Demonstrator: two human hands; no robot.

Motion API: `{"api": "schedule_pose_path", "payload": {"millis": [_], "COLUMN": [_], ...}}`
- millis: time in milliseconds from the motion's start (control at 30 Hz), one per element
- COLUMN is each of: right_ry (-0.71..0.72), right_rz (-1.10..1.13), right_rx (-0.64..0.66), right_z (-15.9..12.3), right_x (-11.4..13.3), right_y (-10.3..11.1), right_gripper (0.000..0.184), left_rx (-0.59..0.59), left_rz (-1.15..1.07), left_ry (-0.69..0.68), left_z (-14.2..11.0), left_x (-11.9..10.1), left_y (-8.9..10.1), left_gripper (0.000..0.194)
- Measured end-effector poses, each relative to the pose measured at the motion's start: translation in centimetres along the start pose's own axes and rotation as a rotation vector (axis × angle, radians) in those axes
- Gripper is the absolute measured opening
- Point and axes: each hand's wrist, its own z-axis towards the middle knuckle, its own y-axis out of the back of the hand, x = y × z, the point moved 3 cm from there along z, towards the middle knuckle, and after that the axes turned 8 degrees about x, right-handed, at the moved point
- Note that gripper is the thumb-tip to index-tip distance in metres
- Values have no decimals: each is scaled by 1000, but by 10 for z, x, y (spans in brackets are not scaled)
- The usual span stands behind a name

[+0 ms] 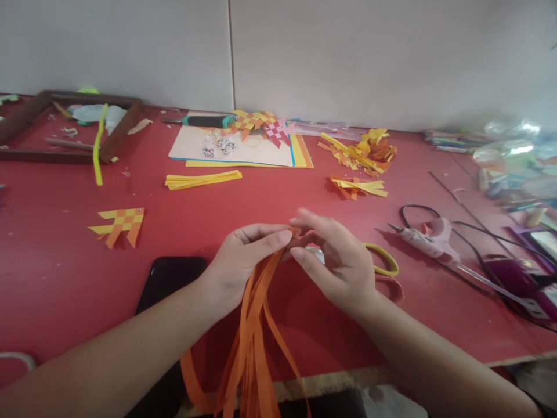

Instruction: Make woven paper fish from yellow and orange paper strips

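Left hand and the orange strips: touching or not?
Touching. The head view shows the left hand gripping the orange strips near their upper ends, thumb across them.

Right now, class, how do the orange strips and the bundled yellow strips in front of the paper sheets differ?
The orange strips hang from the left hand; the yellow strips lie on the red table. The orange strips spread apart lower down; the yellow strips sit close together. Both are groups of long, narrow strips.

Red tabletop against a pale grey wall with one dark vertical seam.
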Motion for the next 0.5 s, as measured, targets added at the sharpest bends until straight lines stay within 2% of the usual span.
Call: {"api": "schedule_pose_path", "payload": {"millis": [367,500], "right_ry": [46,55], "right_rz": [109,107], "right_rx": [159,162], "right_z": [-1,-1], "right_x": [3,3], "right_y": [2,3], "right_gripper": [61,59], "left_rx": [48,76], "left_rz": [150,162], "left_ry": [-179,-195], "left_z": [-3,-4], "left_x": [-5,-5], "left_y": [-1,-1], "left_gripper": [6,6]}}
